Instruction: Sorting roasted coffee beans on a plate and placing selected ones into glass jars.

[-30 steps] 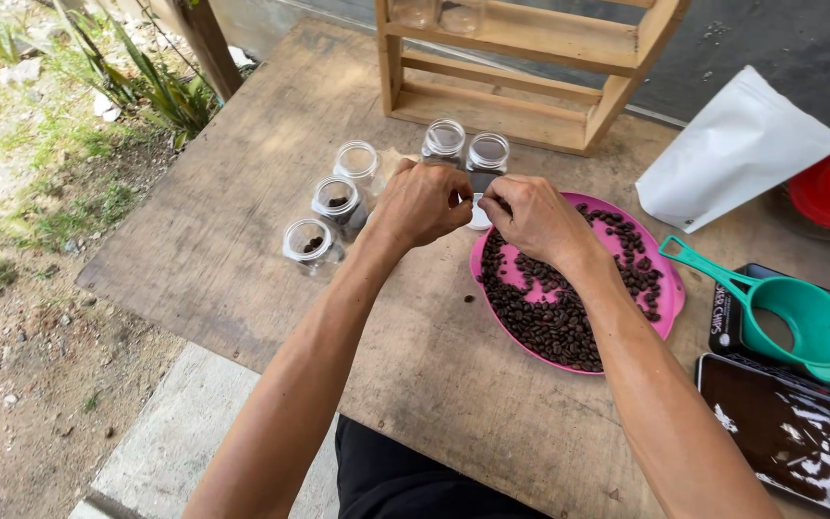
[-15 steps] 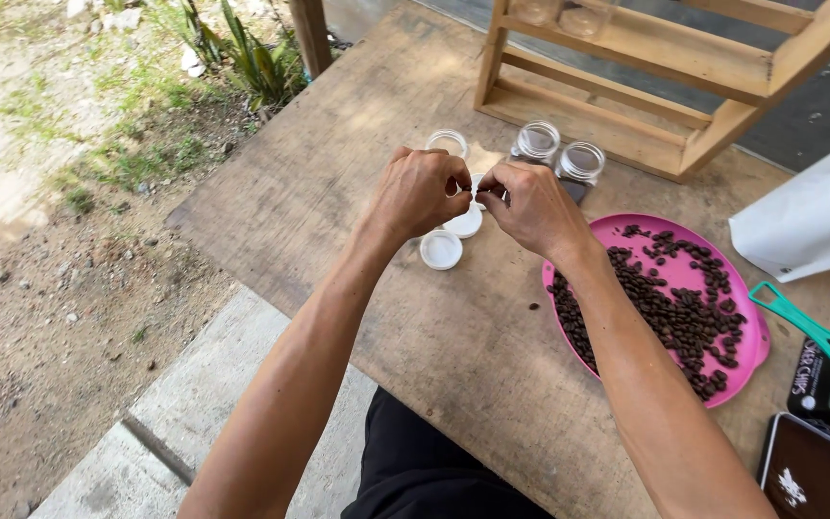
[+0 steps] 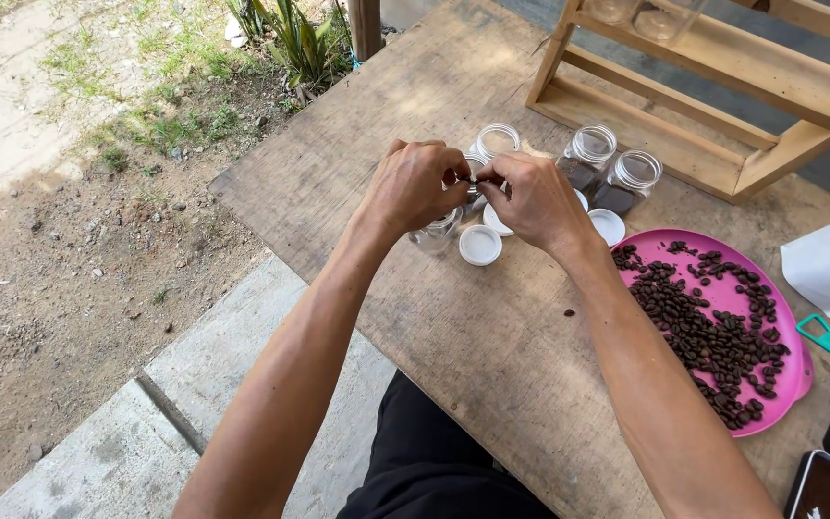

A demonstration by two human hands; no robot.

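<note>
The left hand [image 3: 415,187] is clenched, its fingers [image 3: 453,173] pinched against a small item directly above a small clear jar [image 3: 437,234]; the item is too small to identify. The right hand [image 3: 535,200] meets it from the other side, fingers [image 3: 494,185] likewise pinched on the same item, so both hands grasp at one point over the jar mouth. Step in hand, as judged: working a small piece at the opening of the jar. A loose white lid [image 3: 479,245] lies on the table [image 3: 492,336] just below the fingers. Two open jars [image 3: 617,173] with dark contents stand right of the fingers, beyond them a wooden rack [image 3: 722,106]. Farther right, a pink tray [image 3: 799,370] holds coffee beans [image 3: 703,327]. The next move probably calls for steady placement over the narrow opening.
</note>
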